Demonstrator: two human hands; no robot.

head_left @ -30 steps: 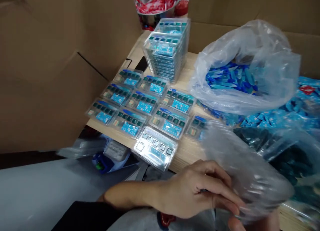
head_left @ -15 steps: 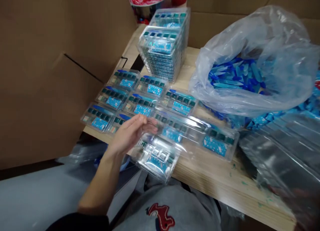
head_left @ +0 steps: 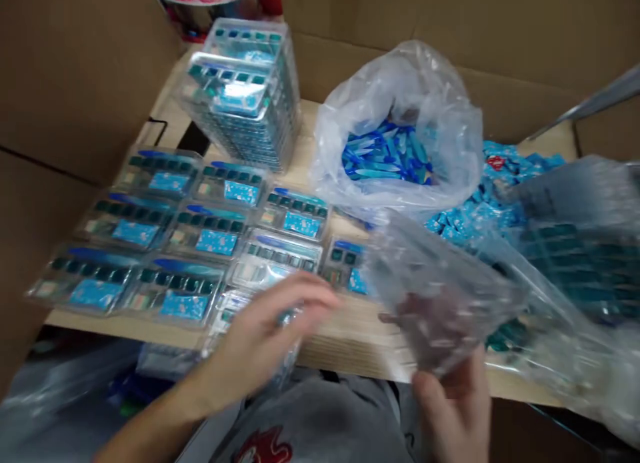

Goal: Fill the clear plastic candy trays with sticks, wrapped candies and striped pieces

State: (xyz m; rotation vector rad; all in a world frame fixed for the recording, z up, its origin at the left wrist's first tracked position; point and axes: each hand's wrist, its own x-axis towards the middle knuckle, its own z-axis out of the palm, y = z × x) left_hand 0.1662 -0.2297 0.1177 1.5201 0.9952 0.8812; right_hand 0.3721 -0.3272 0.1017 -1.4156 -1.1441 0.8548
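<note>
My right hand (head_left: pixel 455 403) grips a clear plastic cover (head_left: pixel 425 283) by its near edge, thumb on this side and fingers showing through behind. The cover is tilted up and blurred; I cannot tell if it is one sheet or more. My left hand (head_left: pixel 285 316) is open, its fingers stretched to the right, with nothing visible in it. Below it lie two clear blister packs, a far one (head_left: pixel 247 266) and a near one (head_left: pixel 223 316) partly hidden by the hand. Beside the raised cover, another pack (head_left: pixel 345 259) is partly covered. Packs hold dark green squares, a blue blade-shaped piece and a blue patterned packet.
Several filled packs (head_left: pixel 170 306) lie in rows at left. Behind them rises a tall stack of packs (head_left: pixel 280 123). A plastic bag (head_left: pixel 335 143) of blue pieces stands centre-back, blue packets (head_left: pixel 515 176) beside it. At right are bags of green pieces (head_left: pixel 565 256). Cardboard walls (head_left: pixel 350 23) enclose the table.
The view has swung right. My right hand has come into view with a clear cover. My left hand has moved from the near packs, fingers now extended toward the cover.
</note>
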